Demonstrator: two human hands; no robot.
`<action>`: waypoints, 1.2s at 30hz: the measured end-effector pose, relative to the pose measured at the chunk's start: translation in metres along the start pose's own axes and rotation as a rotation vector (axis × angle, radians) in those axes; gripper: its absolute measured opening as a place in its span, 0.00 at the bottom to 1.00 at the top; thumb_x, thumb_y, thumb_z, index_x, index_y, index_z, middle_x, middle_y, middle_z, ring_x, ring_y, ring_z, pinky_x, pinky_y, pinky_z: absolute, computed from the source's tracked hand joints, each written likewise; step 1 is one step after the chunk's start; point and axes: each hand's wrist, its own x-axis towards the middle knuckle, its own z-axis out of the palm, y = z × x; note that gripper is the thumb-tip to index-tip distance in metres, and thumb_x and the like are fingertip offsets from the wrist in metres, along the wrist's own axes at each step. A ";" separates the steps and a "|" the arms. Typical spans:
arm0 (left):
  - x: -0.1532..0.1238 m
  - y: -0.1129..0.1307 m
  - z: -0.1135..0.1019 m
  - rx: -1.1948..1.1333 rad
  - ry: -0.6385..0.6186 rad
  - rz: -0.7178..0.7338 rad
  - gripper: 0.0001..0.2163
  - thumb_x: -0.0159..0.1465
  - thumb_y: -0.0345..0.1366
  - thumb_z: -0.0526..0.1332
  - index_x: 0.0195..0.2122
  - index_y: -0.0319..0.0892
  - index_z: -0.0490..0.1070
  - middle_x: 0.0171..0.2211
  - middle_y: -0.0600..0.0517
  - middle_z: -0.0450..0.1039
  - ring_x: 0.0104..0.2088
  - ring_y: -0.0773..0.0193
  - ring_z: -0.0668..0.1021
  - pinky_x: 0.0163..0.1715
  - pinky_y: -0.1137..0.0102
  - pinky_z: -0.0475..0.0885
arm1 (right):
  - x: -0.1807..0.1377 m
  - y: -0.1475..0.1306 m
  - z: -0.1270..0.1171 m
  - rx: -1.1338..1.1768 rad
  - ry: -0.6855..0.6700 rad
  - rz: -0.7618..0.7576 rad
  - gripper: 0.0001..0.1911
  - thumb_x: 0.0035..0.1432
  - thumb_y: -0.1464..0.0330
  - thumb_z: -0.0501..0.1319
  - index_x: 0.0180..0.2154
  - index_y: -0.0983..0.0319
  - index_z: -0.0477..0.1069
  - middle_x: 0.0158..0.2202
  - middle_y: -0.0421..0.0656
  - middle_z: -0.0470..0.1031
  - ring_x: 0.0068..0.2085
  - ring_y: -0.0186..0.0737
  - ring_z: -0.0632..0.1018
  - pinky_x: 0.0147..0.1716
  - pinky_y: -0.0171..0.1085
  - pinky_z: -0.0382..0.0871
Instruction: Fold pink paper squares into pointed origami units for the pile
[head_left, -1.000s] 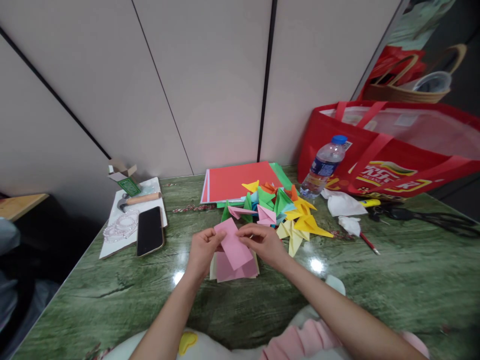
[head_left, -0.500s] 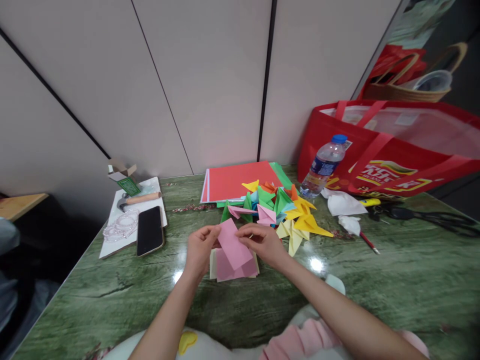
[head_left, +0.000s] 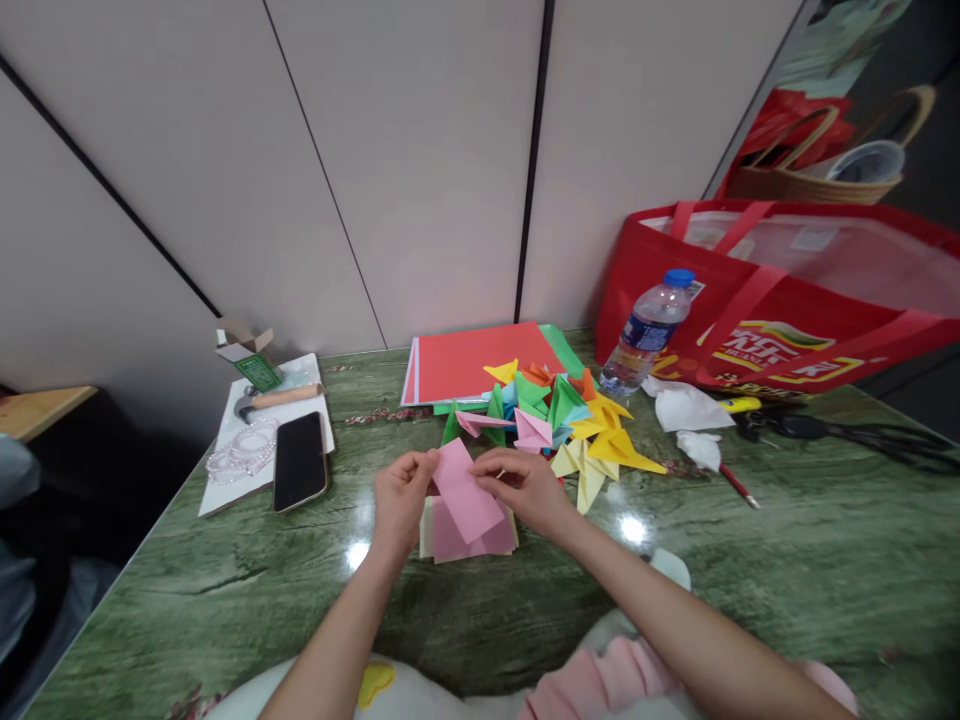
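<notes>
A folded pink paper is held just above the green marble table, over a small stack of pink and pale yellow sheets. My left hand pinches its upper left corner. My right hand pinches its right edge, fingers curled onto the paper. Right behind my hands lies a heap of folded paper shapes in green, yellow, pink, orange and blue.
A stack of red and green sheets lies by the wall. A phone, bead bracelets, a hammer and a small box sit at left. At right: a water bottle, red bag, tissues, scissors.
The pink paper has tilted slightly and my left fingers have shifted a little along its upper corner. Everything else stays where it was.
</notes>
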 end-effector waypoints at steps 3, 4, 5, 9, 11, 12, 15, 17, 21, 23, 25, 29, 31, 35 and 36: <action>0.000 0.000 0.001 -0.001 -0.079 -0.055 0.15 0.47 0.46 0.65 0.20 0.37 0.68 0.16 0.57 0.66 0.17 0.72 0.68 0.19 0.75 0.67 | 0.000 0.004 0.000 -0.007 0.033 -0.006 0.06 0.49 0.73 0.61 0.31 0.62 0.76 0.32 0.45 0.76 0.35 0.39 0.76 0.31 0.35 0.70; 0.001 -0.001 0.001 0.002 -0.105 -0.073 0.15 0.48 0.46 0.65 0.21 0.37 0.68 0.16 0.57 0.67 0.17 0.71 0.69 0.20 0.74 0.68 | 0.001 0.005 0.000 -0.007 0.045 -0.008 0.06 0.49 0.73 0.61 0.31 0.62 0.75 0.32 0.45 0.76 0.35 0.39 0.76 0.32 0.35 0.70; 0.001 -0.001 0.001 0.005 -0.126 -0.087 0.16 0.48 0.47 0.64 0.21 0.37 0.69 0.17 0.56 0.67 0.18 0.70 0.70 0.20 0.73 0.68 | 0.001 0.007 0.000 -0.006 0.055 -0.012 0.05 0.49 0.72 0.61 0.31 0.62 0.75 0.32 0.45 0.76 0.35 0.40 0.76 0.32 0.36 0.70; 0.000 -0.004 0.001 0.030 -0.201 -0.129 0.17 0.50 0.48 0.63 0.23 0.37 0.68 0.17 0.56 0.67 0.18 0.69 0.70 0.21 0.72 0.69 | 0.001 0.009 -0.001 0.009 0.068 -0.018 0.05 0.49 0.72 0.61 0.31 0.62 0.75 0.32 0.45 0.76 0.35 0.40 0.76 0.32 0.36 0.70; -0.001 -0.005 0.001 0.047 -0.220 -0.130 0.17 0.50 0.49 0.62 0.21 0.37 0.67 0.16 0.56 0.65 0.18 0.70 0.69 0.21 0.71 0.68 | 0.001 0.008 0.000 0.011 0.061 -0.010 0.05 0.49 0.72 0.61 0.31 0.62 0.75 0.32 0.45 0.76 0.35 0.40 0.76 0.31 0.35 0.70; -0.001 -0.005 0.001 0.055 -0.223 -0.125 0.18 0.50 0.49 0.62 0.20 0.37 0.66 0.15 0.57 0.64 0.17 0.70 0.68 0.22 0.71 0.68 | 0.001 0.008 0.000 0.010 0.058 -0.001 0.05 0.49 0.71 0.61 0.31 0.61 0.75 0.33 0.45 0.76 0.35 0.40 0.76 0.30 0.35 0.70; 0.000 -0.005 0.001 0.083 -0.228 -0.104 0.19 0.49 0.49 0.62 0.17 0.37 0.65 0.15 0.57 0.62 0.17 0.71 0.67 0.22 0.72 0.67 | 0.000 0.008 0.002 0.020 0.031 0.048 0.04 0.49 0.70 0.61 0.31 0.61 0.73 0.31 0.43 0.75 0.31 0.37 0.75 0.27 0.34 0.70; 0.000 -0.005 0.000 0.123 -0.244 -0.093 0.19 0.49 0.50 0.62 0.16 0.37 0.64 0.14 0.57 0.61 0.17 0.71 0.66 0.22 0.73 0.65 | -0.001 0.009 0.003 0.073 0.011 0.099 0.04 0.49 0.69 0.61 0.30 0.61 0.70 0.29 0.41 0.73 0.28 0.34 0.73 0.25 0.33 0.69; -0.002 -0.005 0.000 0.236 -0.331 -0.092 0.19 0.49 0.48 0.63 0.14 0.36 0.64 0.14 0.58 0.57 0.17 0.73 0.61 0.18 0.76 0.59 | -0.002 0.012 0.004 0.186 0.037 0.145 0.12 0.47 0.69 0.62 0.36 0.60 0.63 0.30 0.38 0.68 0.28 0.32 0.72 0.23 0.30 0.68; -0.004 -0.004 0.001 0.286 -0.381 -0.094 0.19 0.50 0.47 0.63 0.14 0.36 0.63 0.14 0.58 0.55 0.17 0.73 0.59 0.17 0.77 0.55 | -0.001 0.012 0.003 0.176 0.027 0.147 0.16 0.47 0.69 0.62 0.40 0.59 0.62 0.30 0.38 0.68 0.30 0.33 0.72 0.23 0.30 0.67; -0.005 -0.004 0.002 0.327 -0.411 -0.084 0.19 0.50 0.47 0.62 0.14 0.37 0.63 0.14 0.59 0.54 0.17 0.73 0.58 0.17 0.77 0.53 | 0.000 0.012 0.002 0.142 0.010 0.145 0.16 0.48 0.68 0.61 0.41 0.60 0.64 0.32 0.40 0.69 0.32 0.34 0.73 0.24 0.30 0.67; -0.003 -0.003 0.003 0.387 -0.427 -0.035 0.18 0.53 0.49 0.59 0.18 0.37 0.65 0.16 0.58 0.55 0.19 0.72 0.58 0.18 0.76 0.53 | 0.001 0.015 0.001 0.112 0.060 0.131 0.12 0.50 0.68 0.59 0.39 0.61 0.67 0.38 0.44 0.71 0.36 0.37 0.73 0.29 0.33 0.69; -0.002 -0.002 0.003 0.436 -0.440 0.015 0.18 0.55 0.49 0.56 0.19 0.38 0.63 0.17 0.58 0.54 0.19 0.72 0.58 0.18 0.76 0.53 | 0.002 0.016 0.001 0.115 0.079 0.137 0.11 0.50 0.69 0.58 0.39 0.61 0.68 0.38 0.45 0.72 0.36 0.37 0.74 0.30 0.34 0.69; -0.004 0.002 0.004 0.530 -0.496 0.082 0.18 0.57 0.45 0.54 0.15 0.39 0.57 0.16 0.59 0.50 0.19 0.72 0.55 0.18 0.76 0.49 | 0.001 0.013 0.001 0.066 0.058 0.131 0.13 0.49 0.71 0.58 0.40 0.61 0.68 0.35 0.43 0.73 0.35 0.37 0.74 0.29 0.33 0.69; -0.005 0.003 0.005 0.551 -0.520 0.088 0.18 0.57 0.44 0.54 0.14 0.39 0.56 0.16 0.59 0.49 0.19 0.73 0.54 0.18 0.75 0.48 | 0.000 0.011 0.001 0.050 0.043 0.121 0.14 0.49 0.71 0.58 0.41 0.61 0.68 0.35 0.43 0.73 0.35 0.37 0.74 0.29 0.33 0.69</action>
